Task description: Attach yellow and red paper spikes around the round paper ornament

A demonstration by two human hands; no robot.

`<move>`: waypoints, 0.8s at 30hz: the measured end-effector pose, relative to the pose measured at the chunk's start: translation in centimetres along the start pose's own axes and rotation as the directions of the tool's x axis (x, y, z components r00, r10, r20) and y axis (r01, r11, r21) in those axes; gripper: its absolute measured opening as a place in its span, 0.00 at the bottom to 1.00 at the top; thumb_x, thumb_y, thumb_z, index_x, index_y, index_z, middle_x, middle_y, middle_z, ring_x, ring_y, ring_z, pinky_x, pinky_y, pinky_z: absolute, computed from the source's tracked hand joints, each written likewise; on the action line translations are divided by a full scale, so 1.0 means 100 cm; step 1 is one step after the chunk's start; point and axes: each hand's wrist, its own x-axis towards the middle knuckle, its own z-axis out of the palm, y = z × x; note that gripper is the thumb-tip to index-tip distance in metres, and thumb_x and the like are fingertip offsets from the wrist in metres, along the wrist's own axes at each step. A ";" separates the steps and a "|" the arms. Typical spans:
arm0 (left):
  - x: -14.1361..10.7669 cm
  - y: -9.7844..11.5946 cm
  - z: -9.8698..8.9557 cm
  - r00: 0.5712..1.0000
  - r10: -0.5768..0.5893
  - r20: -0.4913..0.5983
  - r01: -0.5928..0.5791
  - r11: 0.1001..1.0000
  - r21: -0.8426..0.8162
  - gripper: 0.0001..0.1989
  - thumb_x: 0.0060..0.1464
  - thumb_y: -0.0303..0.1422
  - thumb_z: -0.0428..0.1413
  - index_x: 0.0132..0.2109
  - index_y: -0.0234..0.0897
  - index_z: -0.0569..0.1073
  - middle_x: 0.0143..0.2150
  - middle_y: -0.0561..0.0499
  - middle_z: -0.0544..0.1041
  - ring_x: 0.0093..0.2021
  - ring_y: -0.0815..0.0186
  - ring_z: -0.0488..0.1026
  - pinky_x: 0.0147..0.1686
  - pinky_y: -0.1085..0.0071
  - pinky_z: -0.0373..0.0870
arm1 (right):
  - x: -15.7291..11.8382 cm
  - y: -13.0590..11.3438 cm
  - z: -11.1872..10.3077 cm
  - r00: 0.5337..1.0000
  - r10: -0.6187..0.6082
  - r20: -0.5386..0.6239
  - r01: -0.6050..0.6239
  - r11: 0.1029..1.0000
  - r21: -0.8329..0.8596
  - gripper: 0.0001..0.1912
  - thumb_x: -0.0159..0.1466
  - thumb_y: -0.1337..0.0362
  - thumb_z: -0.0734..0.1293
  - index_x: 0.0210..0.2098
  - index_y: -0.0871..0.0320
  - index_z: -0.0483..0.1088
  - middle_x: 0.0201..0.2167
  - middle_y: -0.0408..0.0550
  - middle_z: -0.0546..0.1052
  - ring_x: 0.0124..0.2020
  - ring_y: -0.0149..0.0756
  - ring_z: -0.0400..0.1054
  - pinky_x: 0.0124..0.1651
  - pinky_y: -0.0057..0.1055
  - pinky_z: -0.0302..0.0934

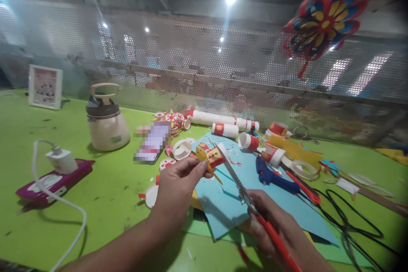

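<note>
My left hand (174, 192) pinches a small red and yellow printed paper piece (215, 157) together with a yellow strip (217, 175) between thumb and fingers. In my right hand (280, 225) is a pair of scissors (237, 182) with red handles, its blades pointing up and away toward the paper piece. The blade tips lie at the right edge of that piece; whether they touch it I cannot tell. Below both hands, light blue paper sheets (219, 214) lie on the green table (111, 225).
A blue glue gun (276, 178) with a black cable (353, 216) lies to the right, beside several paper cups (248, 141). Leftward are a phone (154, 142), a jug-like bottle (108, 129) and a purple power strip (60, 182). A paper flower pinwheel (325, 24) hangs upper right.
</note>
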 end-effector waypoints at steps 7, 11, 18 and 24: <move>-0.002 0.005 0.002 1.000 0.004 0.006 -0.004 1.000 -0.027 0.07 0.47 0.36 0.61 0.30 0.35 0.78 0.27 0.51 0.78 0.29 0.69 0.72 0.33 0.73 0.67 | 0.000 -0.006 -0.006 0.994 -0.023 0.108 0.040 0.987 -0.154 0.09 0.65 0.59 0.56 0.42 0.55 0.60 0.25 0.42 0.65 0.29 0.34 0.63 0.31 0.27 0.60; -0.003 0.006 0.004 1.000 -0.011 -0.004 0.011 1.000 -0.025 0.07 0.47 0.35 0.61 0.30 0.35 0.78 0.27 0.50 0.78 0.29 0.69 0.73 0.33 0.73 0.68 | 0.000 -0.008 -0.006 0.997 -0.044 0.056 0.052 0.989 -0.141 0.10 0.64 0.59 0.58 0.42 0.55 0.63 0.23 0.42 0.65 0.27 0.33 0.63 0.30 0.26 0.61; -0.005 0.009 0.005 1.000 0.013 -0.013 -0.013 1.000 0.005 0.06 0.47 0.34 0.61 0.30 0.35 0.78 0.27 0.51 0.78 0.30 0.69 0.72 0.34 0.73 0.68 | 0.000 -0.012 -0.006 0.999 -0.037 0.025 0.040 0.989 -0.143 0.12 0.62 0.58 0.60 0.42 0.56 0.67 0.23 0.42 0.69 0.25 0.33 0.62 0.29 0.26 0.61; -0.006 0.010 0.005 0.999 0.029 -0.023 -0.028 0.999 0.031 0.06 0.48 0.33 0.60 0.29 0.35 0.78 0.27 0.51 0.77 0.30 0.69 0.71 0.33 0.73 0.67 | -0.003 -0.012 -0.005 0.999 -0.038 0.002 0.038 0.986 -0.163 0.13 0.62 0.57 0.60 0.43 0.56 0.65 0.26 0.43 0.69 0.26 0.32 0.62 0.30 0.26 0.61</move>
